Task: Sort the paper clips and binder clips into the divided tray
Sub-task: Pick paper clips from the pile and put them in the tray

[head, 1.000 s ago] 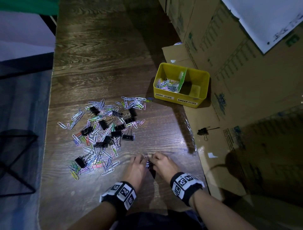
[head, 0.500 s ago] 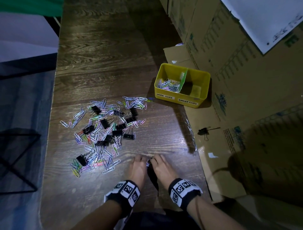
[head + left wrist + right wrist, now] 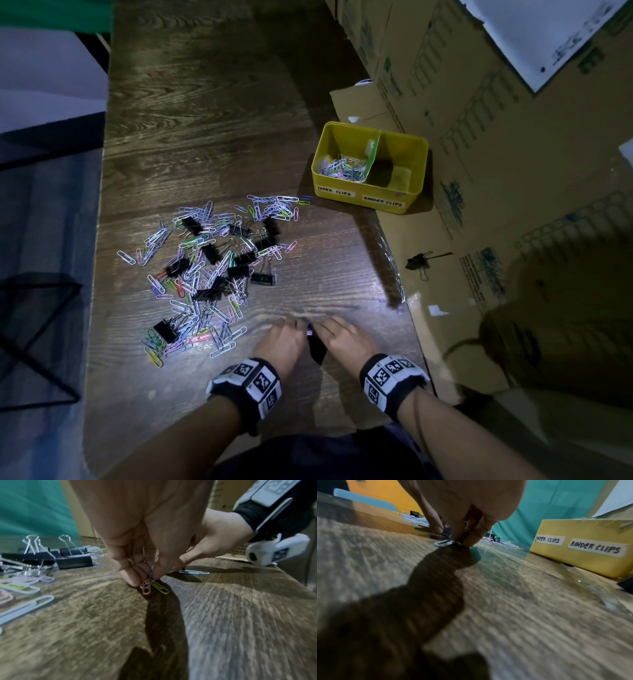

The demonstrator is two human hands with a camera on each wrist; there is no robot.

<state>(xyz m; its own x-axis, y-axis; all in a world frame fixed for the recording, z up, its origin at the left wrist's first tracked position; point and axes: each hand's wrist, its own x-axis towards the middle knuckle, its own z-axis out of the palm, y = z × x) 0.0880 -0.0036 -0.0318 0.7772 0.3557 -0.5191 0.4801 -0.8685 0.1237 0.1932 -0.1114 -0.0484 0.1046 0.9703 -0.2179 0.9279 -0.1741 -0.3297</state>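
Observation:
A mixed pile of coloured paper clips (image 3: 191, 274) and black binder clips (image 3: 238, 272) lies left of centre on the wooden table. The yellow divided tray (image 3: 416, 164) stands at the back right, with paper clips (image 3: 342, 169) in its left compartment. My left hand (image 3: 294, 327) at the front pinches an orange clip (image 3: 145, 587) and a yellow-green clip (image 3: 159, 588) just above the wood. My right hand (image 3: 325, 325) meets it fingertip to fingertip, with wire loops showing between its curled fingers (image 3: 436, 527). A pale clip (image 3: 443, 543) lies under them.
Cardboard boxes (image 3: 513, 171) wall off the right side, right behind the tray. One black binder clip (image 3: 419, 262) lies on the flattened cardboard to the right. The table's left edge (image 3: 99, 274) drops to the floor. The tray's front labels (image 3: 595, 547) read paper clips and binder clips.
Both hands stay together at the same spot near the table's front edge, fingers shifting slightly on the clips. The pile and the tray have not moved.

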